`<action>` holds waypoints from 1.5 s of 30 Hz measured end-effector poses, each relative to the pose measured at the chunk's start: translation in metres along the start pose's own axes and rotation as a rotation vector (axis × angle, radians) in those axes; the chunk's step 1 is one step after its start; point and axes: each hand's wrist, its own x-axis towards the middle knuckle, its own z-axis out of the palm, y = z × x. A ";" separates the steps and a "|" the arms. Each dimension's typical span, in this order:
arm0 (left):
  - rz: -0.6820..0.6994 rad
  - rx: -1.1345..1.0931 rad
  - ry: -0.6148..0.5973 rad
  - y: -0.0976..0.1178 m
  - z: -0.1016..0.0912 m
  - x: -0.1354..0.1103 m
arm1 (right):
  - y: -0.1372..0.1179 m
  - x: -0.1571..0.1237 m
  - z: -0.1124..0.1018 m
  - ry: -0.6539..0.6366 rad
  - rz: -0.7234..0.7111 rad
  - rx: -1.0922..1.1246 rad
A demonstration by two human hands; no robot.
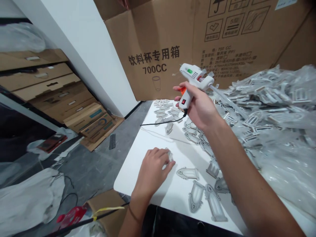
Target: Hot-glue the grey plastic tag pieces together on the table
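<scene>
My right hand [197, 105] is raised above the white table [148, 141] and grips a white hot glue gun [194, 80] by its handle. The gun has a green light, a red switch and an orange trigger, and a black cord [163, 122] trails from it. My left hand [154, 169] rests low on the table with curled fingers pressed on a small grey window-shaped cutout [170, 155]. More grey cutouts [188, 173] lie beside that hand, and others lie near the front edge [214, 204].
A heap of clear bags filled with the same cutouts [271, 112] covers the table's right side. A large cardboard box [197, 36] stands behind. Stacked flat cartons [61, 95] and bags lie on the floor to the left. The table's left edge drops to the floor.
</scene>
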 end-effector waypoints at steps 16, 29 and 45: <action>-0.396 0.117 0.317 -0.060 -0.003 -0.084 | 0.055 -0.052 0.050 -0.989 -0.255 -1.255; -0.511 -0.063 0.331 -0.051 -0.004 -0.090 | 0.077 -0.090 0.047 -1.152 -0.296 -1.368; -0.429 -0.137 0.349 -0.064 -0.001 -0.100 | 0.091 -0.091 0.044 -1.183 -0.287 -1.379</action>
